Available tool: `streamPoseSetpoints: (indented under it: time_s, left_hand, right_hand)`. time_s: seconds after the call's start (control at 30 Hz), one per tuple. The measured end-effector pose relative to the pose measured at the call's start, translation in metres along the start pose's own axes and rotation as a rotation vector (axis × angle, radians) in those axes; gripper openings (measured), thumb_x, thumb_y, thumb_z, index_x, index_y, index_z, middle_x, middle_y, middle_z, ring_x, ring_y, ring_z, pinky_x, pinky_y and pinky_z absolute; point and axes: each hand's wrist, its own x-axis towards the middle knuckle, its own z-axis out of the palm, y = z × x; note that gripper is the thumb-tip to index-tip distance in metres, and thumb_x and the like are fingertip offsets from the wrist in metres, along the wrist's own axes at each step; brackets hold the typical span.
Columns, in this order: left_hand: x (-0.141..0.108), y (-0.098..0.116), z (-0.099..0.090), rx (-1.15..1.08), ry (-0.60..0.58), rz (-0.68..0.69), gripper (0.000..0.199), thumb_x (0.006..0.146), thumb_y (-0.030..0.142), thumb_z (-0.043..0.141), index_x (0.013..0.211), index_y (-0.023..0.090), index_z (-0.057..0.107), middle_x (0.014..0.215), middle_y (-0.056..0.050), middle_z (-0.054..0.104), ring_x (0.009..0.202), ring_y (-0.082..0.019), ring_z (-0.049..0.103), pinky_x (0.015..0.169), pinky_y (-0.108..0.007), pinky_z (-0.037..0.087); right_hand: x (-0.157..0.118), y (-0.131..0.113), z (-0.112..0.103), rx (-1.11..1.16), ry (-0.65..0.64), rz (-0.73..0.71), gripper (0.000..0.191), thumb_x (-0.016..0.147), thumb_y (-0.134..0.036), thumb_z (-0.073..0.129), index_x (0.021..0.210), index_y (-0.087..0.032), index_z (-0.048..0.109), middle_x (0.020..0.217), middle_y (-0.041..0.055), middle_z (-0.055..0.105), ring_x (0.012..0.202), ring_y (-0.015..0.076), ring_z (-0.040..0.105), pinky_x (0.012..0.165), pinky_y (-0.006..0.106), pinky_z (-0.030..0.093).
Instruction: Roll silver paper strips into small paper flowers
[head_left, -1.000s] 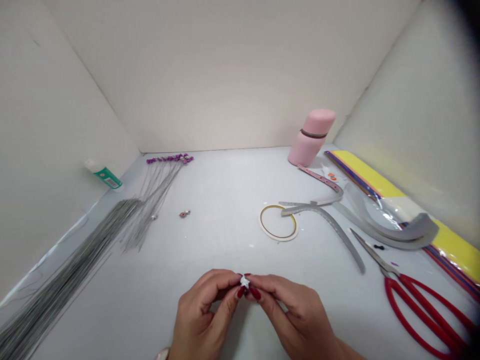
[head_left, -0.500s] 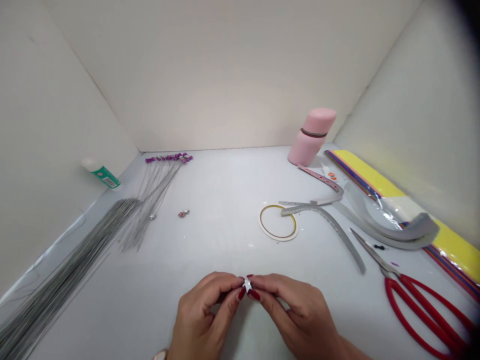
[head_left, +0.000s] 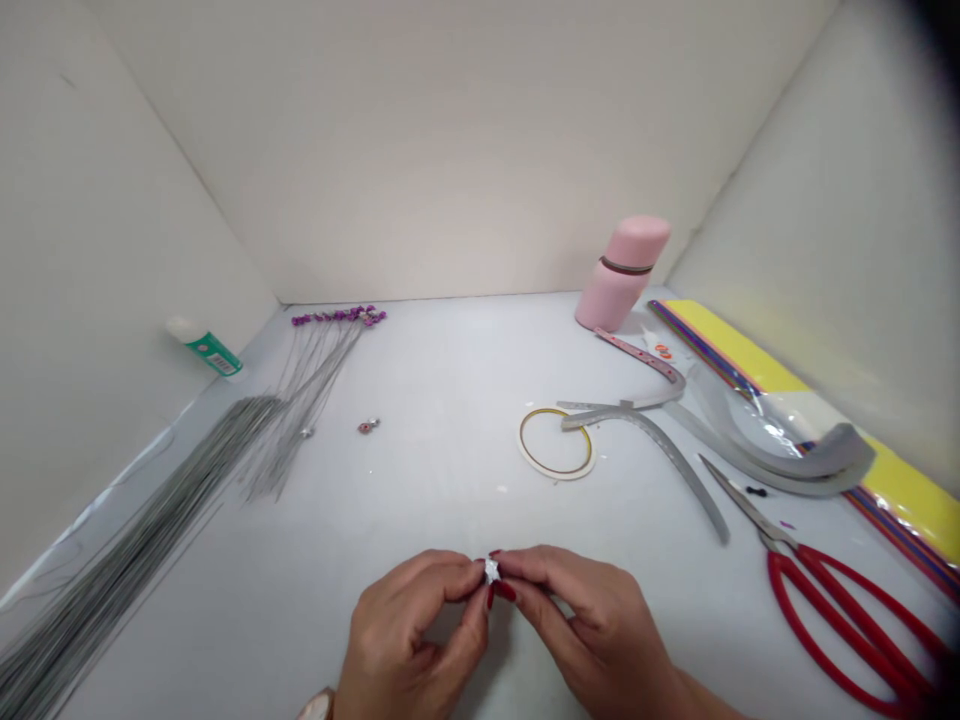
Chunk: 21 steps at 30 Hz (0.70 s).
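Note:
A small shiny silver-white piece point(head_left: 492, 571), perhaps a folded paper shape, is pinched between both hands near the front of the table. My left hand point(head_left: 420, 630) grips its left side with thumb and index finger. On the other side, the thumb and fingers of my right hand point(head_left: 589, 620) close on it too. The fingertips hide part of it, so its exact kind does not show. Beyond the hands lie two tiny silver-and-red pieces point(head_left: 367, 426) and a roll of double-sided tape point(head_left: 556, 443).
At left lies a bundle of grey wires point(head_left: 150, 530), with purple-tipped wires point(head_left: 337, 318) behind and a glue tube point(head_left: 214, 352) beside it. At right are red-handled scissors point(head_left: 780, 540), curled grey strips point(head_left: 675, 455), coloured paper sheets point(head_left: 907, 500) and a pink bottle point(head_left: 622, 270).
The silver piece has turned slightly between the fingertips and shifted a little to the left. My left thumb has moved slightly right beneath it. Everything else stays in place.

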Motion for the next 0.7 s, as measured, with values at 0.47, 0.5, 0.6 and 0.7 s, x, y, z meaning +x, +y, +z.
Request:
streamPoseSetpoints:
  time_s: [0.47, 0.5, 0.6, 0.7]
  left_hand:
    - [0.0006, -0.0025, 0.0017, -0.02, -0.005, 0.03, 0.022, 0.066, -0.002, 0.061, 0.078, 0.017, 0.061, 0.07, -0.002, 0.069, 0.064, -0.011, 0.065, 0.06, -0.016, 0.053]
    - [0.0004, -0.0029, 0.0017, -0.024, -0.007, 0.03, 0.023, 0.066, -0.002, 0.061, 0.078, 0.017, 0.061, 0.07, -0.002, 0.069, 0.064, -0.011, 0.065, 0.06, -0.016, 0.053]
    - [-0.0008, -0.004, 0.0019, -0.027, 0.008, 0.05, 0.023, 0.066, -0.003, 0.061, 0.079, 0.016, 0.062, 0.071, -0.003, 0.069, 0.064, -0.011, 0.065, 0.061, -0.016, 0.053]
    - [-0.0025, -0.0037, 0.0025, -0.028, 0.007, 0.043, 0.022, 0.066, -0.003, 0.061, 0.078, 0.015, 0.062, 0.07, -0.003, 0.069, 0.063, -0.011, 0.065, 0.06, -0.016, 0.052]
  right_hand:
    - [0.0022, 0.0037, -0.0073, -0.016, -0.164, 0.005, 0.019, 0.078, -0.01, 0.051, 0.088, -0.019, 0.064, 0.073, 0.0023, 0.072, 0.065, 0.0137, 0.067, 0.06, 0.019, 0.052]
    - [0.0023, 0.0037, -0.0074, -0.022, -0.168, -0.001, 0.019, 0.078, -0.009, 0.05, 0.087, -0.019, 0.064, 0.073, 0.0022, 0.071, 0.065, 0.0136, 0.067, 0.059, 0.019, 0.051]
    - [0.0024, 0.0031, -0.0061, -0.057, -0.145, -0.078, 0.019, 0.08, -0.009, 0.047, 0.089, -0.018, 0.062, 0.073, 0.002, 0.071, 0.064, 0.0133, 0.066, 0.058, 0.019, 0.051]
    - [0.0016, 0.0014, -0.0026, -0.164, -0.082, -0.166, 0.019, 0.085, -0.012, 0.041, 0.09, -0.017, 0.059, 0.071, 0.0018, 0.071, 0.061, 0.013, 0.066, 0.057, 0.02, 0.051]
